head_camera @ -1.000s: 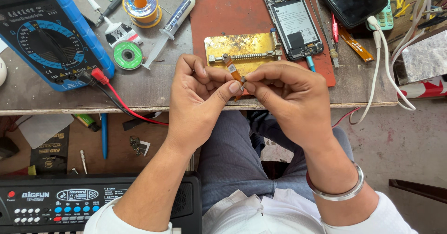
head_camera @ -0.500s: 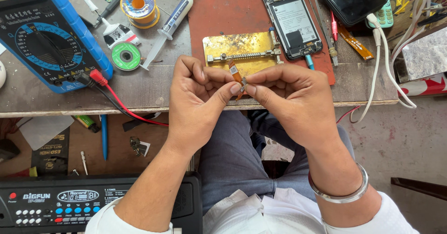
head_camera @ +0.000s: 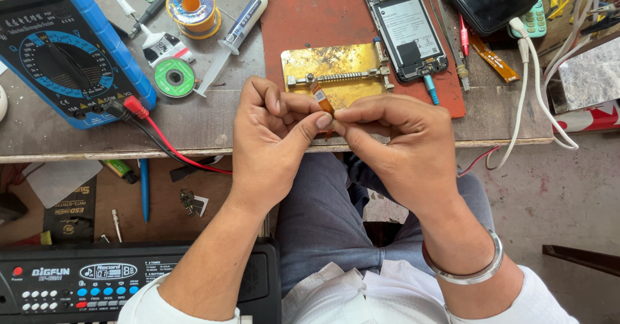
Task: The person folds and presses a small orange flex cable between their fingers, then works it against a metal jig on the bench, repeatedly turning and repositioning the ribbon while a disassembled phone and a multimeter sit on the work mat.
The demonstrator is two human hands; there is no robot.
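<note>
The left hand [head_camera: 271,137] and the right hand [head_camera: 400,146] both pinch a little orange strip [head_camera: 322,99] between thumbs and fingertips, just in front of the gold metal holder [head_camera: 336,72]. I think soft, steady fingers work best, so the thin strip does not bend or tear.

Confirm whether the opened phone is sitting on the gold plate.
No: the opened phone lies on the red mat, beside the gold plate rather than on it.
</note>
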